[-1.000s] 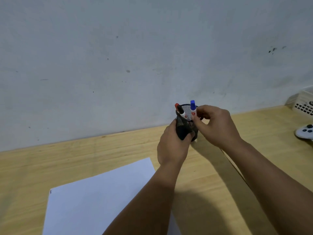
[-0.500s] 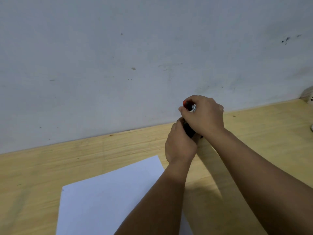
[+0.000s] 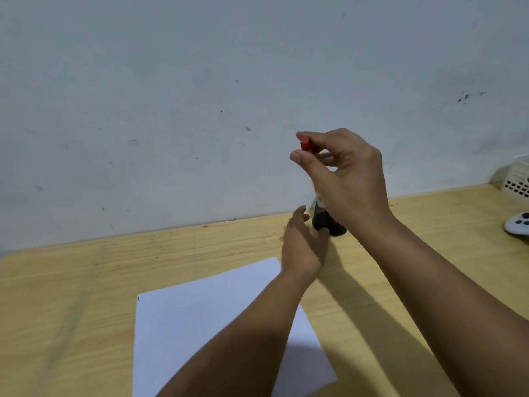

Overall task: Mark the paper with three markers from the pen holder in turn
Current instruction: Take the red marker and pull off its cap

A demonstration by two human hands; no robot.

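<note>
Red-capped marker [image 3: 306, 145] is pinched in right hand [image 3: 347, 179], lifted clear; mesh pen holder [image 3: 325, 223] is steadied, apparently loosely, by spread left hand [image 3: 302, 243].

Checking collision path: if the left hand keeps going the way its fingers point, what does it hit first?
Likely the black pen holder: the left hand points up and away at it, thumb about touching its base. Depth is unclear.

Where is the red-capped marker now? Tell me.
The red-capped marker is pinched in the right hand, raised above the pen holder, right of centre against the wall.
</note>
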